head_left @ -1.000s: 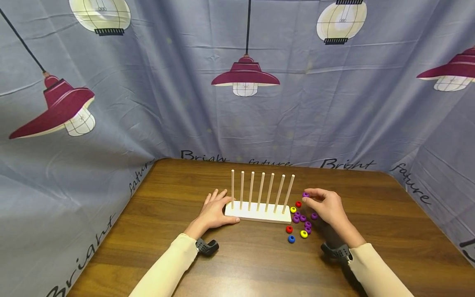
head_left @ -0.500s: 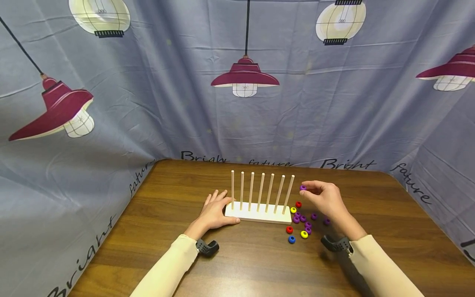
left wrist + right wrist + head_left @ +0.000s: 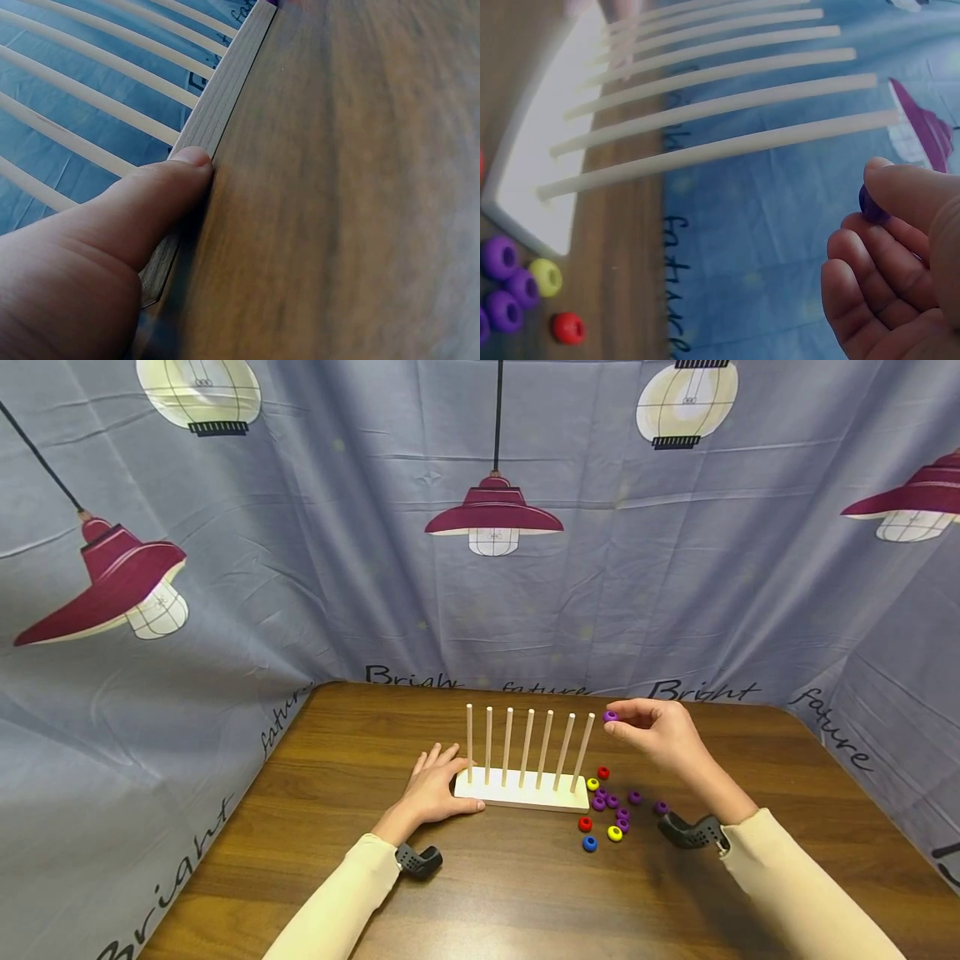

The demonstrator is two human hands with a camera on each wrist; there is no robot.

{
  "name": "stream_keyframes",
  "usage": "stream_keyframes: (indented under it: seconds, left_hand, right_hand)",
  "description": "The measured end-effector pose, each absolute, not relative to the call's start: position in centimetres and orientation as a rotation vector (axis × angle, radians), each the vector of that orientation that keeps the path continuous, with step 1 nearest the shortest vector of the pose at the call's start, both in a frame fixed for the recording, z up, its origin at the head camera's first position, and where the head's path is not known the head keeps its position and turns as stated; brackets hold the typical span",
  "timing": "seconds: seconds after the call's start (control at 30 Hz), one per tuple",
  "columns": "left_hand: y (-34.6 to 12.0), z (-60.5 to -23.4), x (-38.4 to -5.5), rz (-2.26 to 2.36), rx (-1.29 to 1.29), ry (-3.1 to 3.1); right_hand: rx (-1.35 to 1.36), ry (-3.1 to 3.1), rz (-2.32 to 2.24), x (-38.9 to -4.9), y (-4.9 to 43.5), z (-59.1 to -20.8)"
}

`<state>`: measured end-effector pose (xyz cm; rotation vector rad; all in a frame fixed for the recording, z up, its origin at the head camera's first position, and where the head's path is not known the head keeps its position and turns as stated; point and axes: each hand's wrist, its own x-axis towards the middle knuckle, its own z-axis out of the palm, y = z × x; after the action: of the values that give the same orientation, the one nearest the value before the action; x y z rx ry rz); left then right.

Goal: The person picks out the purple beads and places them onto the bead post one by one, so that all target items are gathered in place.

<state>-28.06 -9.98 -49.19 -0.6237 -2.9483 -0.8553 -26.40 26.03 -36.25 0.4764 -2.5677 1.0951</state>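
A pale wooden peg stand (image 3: 517,795) with a row of several upright bare pegs stands on the table. My left hand (image 3: 431,789) grips its left end, thumb along the front edge and index finger behind the base; in the left wrist view the thumb (image 3: 161,191) presses on that edge. My right hand (image 3: 663,735) pinches a purple bead (image 3: 611,717) between thumb and fingertips. The bead is raised to about the height of the peg tops, just right of the rightmost peg (image 3: 584,752). In the right wrist view the thumb partly hides the bead (image 3: 871,204), apart from the nearest peg tip.
Loose purple beads (image 3: 598,803), red beads (image 3: 585,824), yellow beads (image 3: 615,833) and a blue bead (image 3: 590,843) lie on the table right of the stand. A patterned curtain (image 3: 495,610) hangs behind the brown wooden table (image 3: 480,893).
My right hand has risen from low over the table beside the beads, carrying the purple bead up to peg-top height and slightly left. My left hand has stayed in place on the stand.
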Motion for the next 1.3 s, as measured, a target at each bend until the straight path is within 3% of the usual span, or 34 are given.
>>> stream_keyframes:
  seconds: [0.53,1.3]
  left_hand:
    - [-10.1,-49.1,-27.9,-0.855,-0.604,-2.965]
    - [-9.9,-49.0,-27.9,-0.855,-0.616,-2.954]
  right_hand:
    - [0.532,-2.582,1.128,-26.3,25.2,-33.5]
    - [0.610,-2.634,1.152,-26.1,24.2,-32.9]
